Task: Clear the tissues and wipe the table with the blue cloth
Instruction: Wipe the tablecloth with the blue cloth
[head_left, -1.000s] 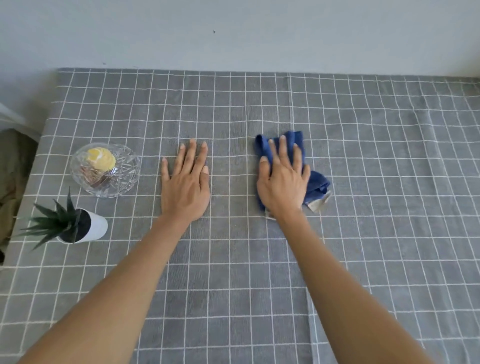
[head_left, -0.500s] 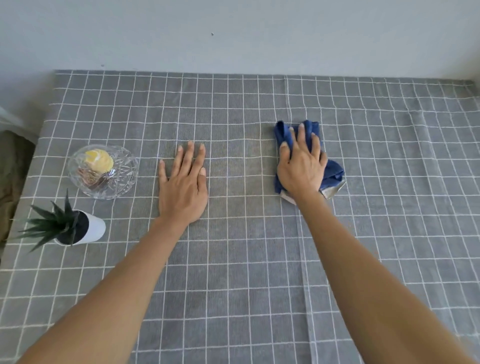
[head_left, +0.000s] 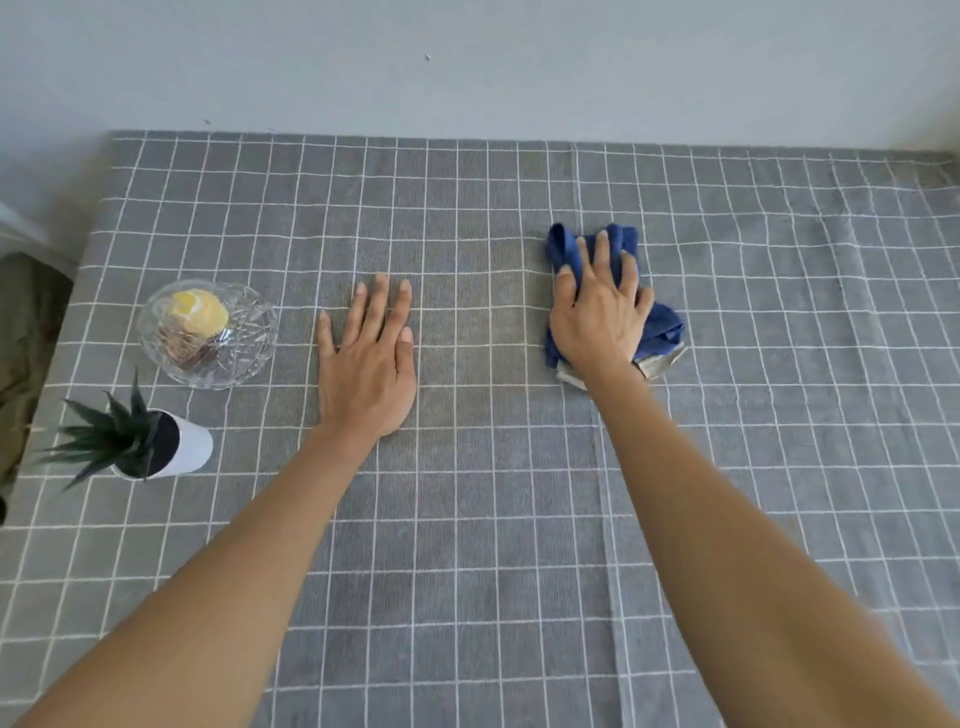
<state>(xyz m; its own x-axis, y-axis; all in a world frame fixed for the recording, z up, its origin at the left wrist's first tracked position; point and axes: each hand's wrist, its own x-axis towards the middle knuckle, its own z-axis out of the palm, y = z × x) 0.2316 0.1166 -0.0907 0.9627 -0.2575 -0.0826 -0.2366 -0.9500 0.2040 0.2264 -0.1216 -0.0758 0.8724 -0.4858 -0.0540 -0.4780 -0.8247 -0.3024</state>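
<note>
**Blue cloth pressed to the table under the right hand**

The blue cloth (head_left: 613, 291) is seen bunched on the table (head_left: 519, 519), right of centre and toward the far half of the surface. It is covered by the right hand (head_left: 597, 317), which is laid palm down on top of it. The fingers (head_left: 602, 254) are spread and slightly curled over the far part of the cloth, so that the fabric is pressed against the table rather than lifted; no part of the cloth is raised off the surface. A blue fold is left showing to the right of the hand, and a pale grey-beige edge of the cloth is exposed at the near side, beside the wrist.

The left hand (head_left: 369, 364) is placed flat on the table, palm down, with the fingers extended and close together. Nothing is held by it, and it is kept well apart from the cloth.

The table is covered by a grey tablecloth marked with a white grid. At the left side a cut-glass bowl (head_left: 208, 332) is set, in which a yellow item and some darker contents can be made out; what they are cannot be told. Just nearer than the bowl, a small spiky green plant in a white pot (head_left: 156, 452) is seen, close to the left edge.
</note>
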